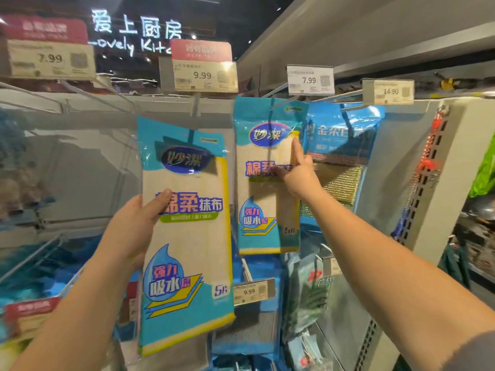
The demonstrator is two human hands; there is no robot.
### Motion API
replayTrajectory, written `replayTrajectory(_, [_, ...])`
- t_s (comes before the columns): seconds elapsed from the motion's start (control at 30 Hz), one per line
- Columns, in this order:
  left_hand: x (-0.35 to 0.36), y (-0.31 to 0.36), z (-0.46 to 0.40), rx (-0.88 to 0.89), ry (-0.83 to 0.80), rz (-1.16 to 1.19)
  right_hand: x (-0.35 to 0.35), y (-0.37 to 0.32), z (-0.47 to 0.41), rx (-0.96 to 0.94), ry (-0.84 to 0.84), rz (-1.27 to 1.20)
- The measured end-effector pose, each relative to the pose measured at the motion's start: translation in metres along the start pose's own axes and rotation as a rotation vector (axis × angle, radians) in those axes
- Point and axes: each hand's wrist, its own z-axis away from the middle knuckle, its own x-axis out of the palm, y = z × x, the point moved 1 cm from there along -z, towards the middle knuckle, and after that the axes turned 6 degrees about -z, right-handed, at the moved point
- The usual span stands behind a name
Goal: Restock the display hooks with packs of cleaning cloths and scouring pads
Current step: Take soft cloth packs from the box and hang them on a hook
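Observation:
My left hand (136,223) grips the left edge of a teal and yellow pack of cleaning cloths (187,236), thumb on its front. That pack is held upright, with its top at the hook (197,108) under the 9.99 tag. A second, identical pack (263,210) hangs from the hook (278,103) under the 7.99 tag. My right hand (297,175) touches that pack's upper right edge, index finger straight and pointing up. A blue pack of gold and brown scouring pads (340,162) hangs just to the right.
Price tags line the top rail: 9.99 (203,76), 7.99 (309,80), 14.90 (388,92). Bare wire hooks (88,95) stick out at the upper left. Below hang more packs and a lower 9.99 tag (251,291). A slotted upright (428,170) closes the bay on the right.

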Motion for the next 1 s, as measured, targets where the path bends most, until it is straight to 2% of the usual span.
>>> replayTrajectory(0.13, [0.013,0.002,0.004,0.003,-0.029,0.028,-0.001,0.002,-0.001,0.000,0.002,0.034])
replayTrajectory(0.27, [0.026,0.003,0.009,-0.001,-0.094,0.054,-0.009,0.001,0.013,-0.036,-0.034,0.319])
replayTrajectory(0.33, [0.032,0.003,0.011,0.001,-0.125,0.069,-0.019,-0.003,0.023,-0.129,0.026,0.425])
replayTrajectory(0.47, [0.047,0.002,0.013,0.021,-0.188,0.075,-0.050,-0.035,0.035,-0.447,0.147,0.362])
replayTrajectory(0.6, [0.067,0.002,0.016,0.033,-0.280,0.093,-0.079,-0.064,0.034,-0.626,0.170,0.309])
replayTrajectory(0.73, [0.089,0.007,0.019,0.049,-0.347,0.089,-0.101,-0.072,0.028,-0.701,0.167,0.323])
replayTrajectory(1.0, [0.129,0.026,0.014,0.105,-0.380,0.148,-0.125,-0.097,0.014,-0.747,0.149,0.399])
